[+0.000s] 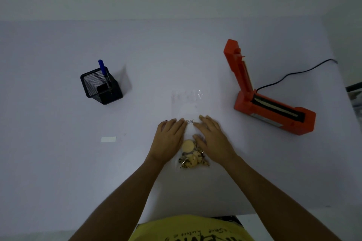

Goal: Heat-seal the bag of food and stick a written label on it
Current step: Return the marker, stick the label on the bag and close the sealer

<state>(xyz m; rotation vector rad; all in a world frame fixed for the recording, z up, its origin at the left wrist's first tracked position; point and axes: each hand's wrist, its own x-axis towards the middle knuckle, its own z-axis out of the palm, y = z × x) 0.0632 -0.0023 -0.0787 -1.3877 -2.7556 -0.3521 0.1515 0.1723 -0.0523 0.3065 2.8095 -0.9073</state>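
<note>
A clear plastic bag of biscuits and snack pieces (189, 143) lies flat on the white table (58, 162), near its front edge and roughly central. A small white written label (190, 122) sits on the bag, between the fingertips of the left hand (170, 139) and the right hand (210, 138), which rest flat on either side. Far left and further back stands a black mesh pen holder (101, 86) with a blue-capped marker (104, 73) in it. A blank white strip (108, 139) lies left of the bag. To the right sits an orange heat sealer (274, 111), lid raised, its black cable (293, 74) trailing behind.
</note>
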